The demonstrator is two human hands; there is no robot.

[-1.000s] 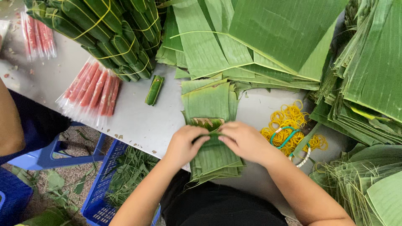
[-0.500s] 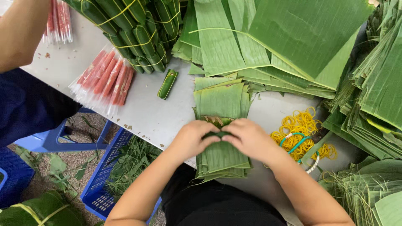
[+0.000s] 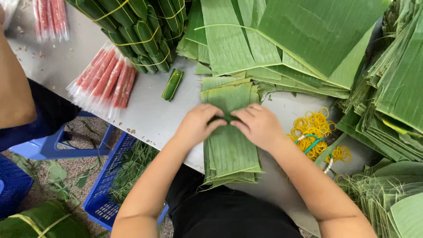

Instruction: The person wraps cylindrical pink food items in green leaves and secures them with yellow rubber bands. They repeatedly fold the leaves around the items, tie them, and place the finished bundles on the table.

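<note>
A stack of cut green banana-leaf strips [image 3: 229, 150] lies across the near edge of a grey table [image 3: 150, 117]. My left hand [image 3: 199, 124] and my right hand [image 3: 257, 125] meet over the middle of the stack, fingertips pressed together on the top leaf, which they pinch and fold. What lies inside the fold is hidden by my fingers. One finished leaf-wrapped roll [image 3: 172, 84] rests alone on the table, left of the stack.
Bundles of tied leaf rolls [image 3: 132, 31] and packs of red sausages [image 3: 105, 81] sit at the left. Large leaves [image 3: 304, 39] cover the back, yellow rubber bands [image 3: 313, 130] lie at right. Another person's arm [image 3: 15, 88] is at far left. A blue crate [image 3: 110, 185] stands below.
The view has shifted slightly, so the table contents sit further right. My hands stay together on the top leaf, folding it at the stack's middle.
</note>
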